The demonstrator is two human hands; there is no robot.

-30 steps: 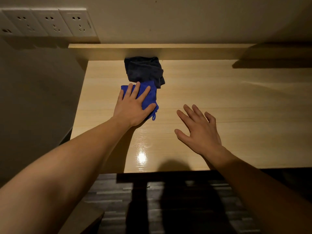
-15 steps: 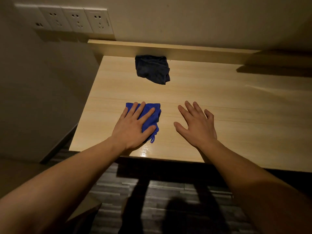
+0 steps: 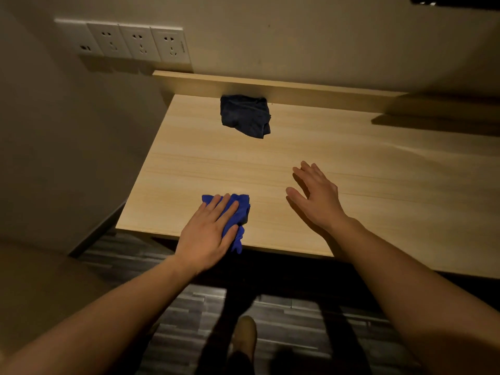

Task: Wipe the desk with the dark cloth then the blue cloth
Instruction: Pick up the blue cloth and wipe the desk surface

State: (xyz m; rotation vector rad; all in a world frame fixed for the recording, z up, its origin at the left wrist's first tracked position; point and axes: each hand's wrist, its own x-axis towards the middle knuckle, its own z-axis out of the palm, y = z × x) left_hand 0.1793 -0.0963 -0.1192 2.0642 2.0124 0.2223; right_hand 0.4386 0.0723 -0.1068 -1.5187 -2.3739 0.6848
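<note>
A crumpled blue cloth (image 3: 240, 209) lies at the front edge of the light wooden desk (image 3: 351, 185), one corner hanging over the edge. My left hand (image 3: 207, 234) presses flat on top of it, fingers spread over the cloth. The dark cloth (image 3: 244, 115) lies bunched at the back of the desk against the raised back board, apart from both hands. My right hand (image 3: 316, 196) hovers just above the desk's middle, fingers apart, holding nothing.
A row of wall sockets (image 3: 140, 43) sits above the desk's back left corner. The desk's left side ends at a gap beside the wall. Dark plank floor (image 3: 297, 320) and a shoe (image 3: 244, 334) show below the front edge.
My left hand has dragged the blue cloth from beside the dark cloth toward the desk's front edge. My right hand stayed open over the middle, tilting slightly.
</note>
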